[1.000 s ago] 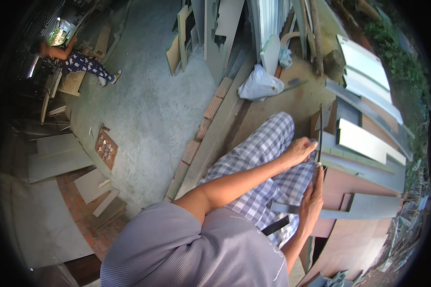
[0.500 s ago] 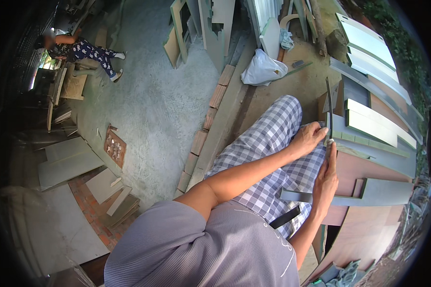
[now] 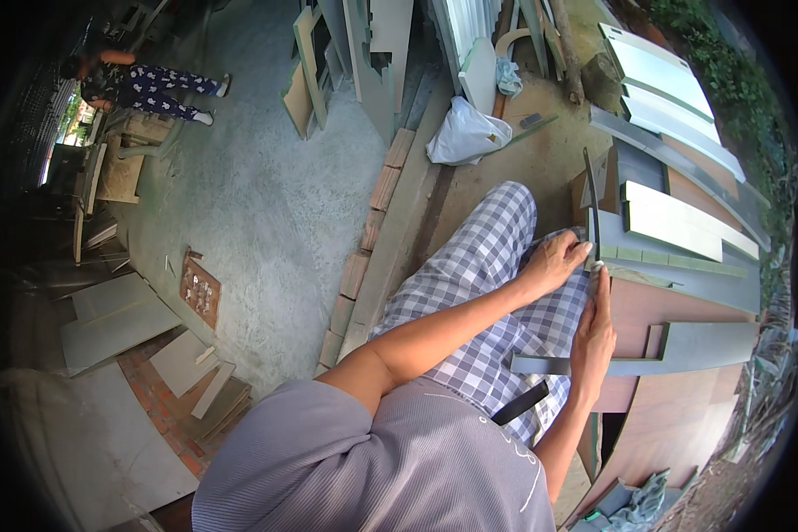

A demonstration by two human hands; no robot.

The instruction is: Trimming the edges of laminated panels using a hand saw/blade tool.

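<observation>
Here's the right hand [image 3: 593, 337], fingers closed round the near end of a thin dark strip [image 3: 591, 199], forefinger pointing up along it. Left hand [image 3: 551, 264] right alongside, fingertips bunched at the strip's edge; whether they pinch it, I can't tell! That strip juts out between the checked trousers [image 3: 474, 253] and a white board [image 3: 674, 220].

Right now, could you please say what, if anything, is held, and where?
Right hand: dark blade-like strip, apparently by its near end; left hand: hold unclear.
</observation>
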